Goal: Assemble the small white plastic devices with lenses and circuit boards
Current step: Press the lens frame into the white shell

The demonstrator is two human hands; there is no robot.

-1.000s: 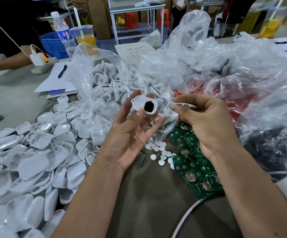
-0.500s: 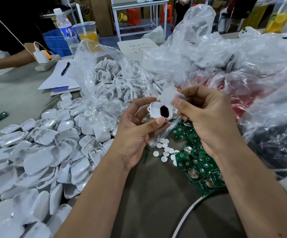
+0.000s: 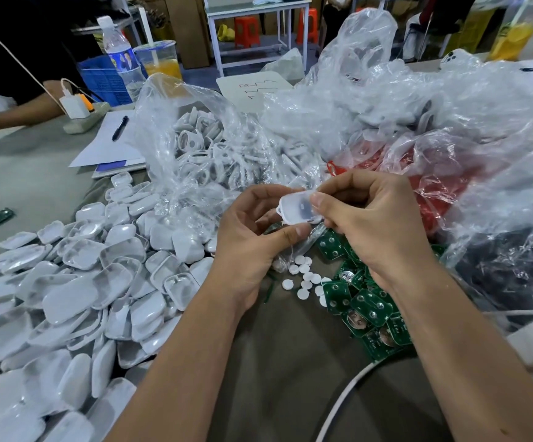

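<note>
— Tabletop [image 3: 29,173] status?
— Grey, heaped with white shells [image 3: 76,282]. White housing [image 3: 297,208] held above it: right hand [image 3: 376,228] fingers pinch its top edge; left hand [image 3: 252,240] thumb and curled fingers grip it from below.

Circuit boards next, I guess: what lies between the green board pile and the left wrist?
Head view: loose small white discs lie scattered on the olive cloth there.

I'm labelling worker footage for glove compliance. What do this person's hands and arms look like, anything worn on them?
Nothing worn is visible. The left hand and right hand are bare, with no gloves, rings or finger cots, and short trimmed nails. Both forearms are bare down to the bottom edge of the picture: no sleeves, watch, wristband or grounding strap shows.
</note>
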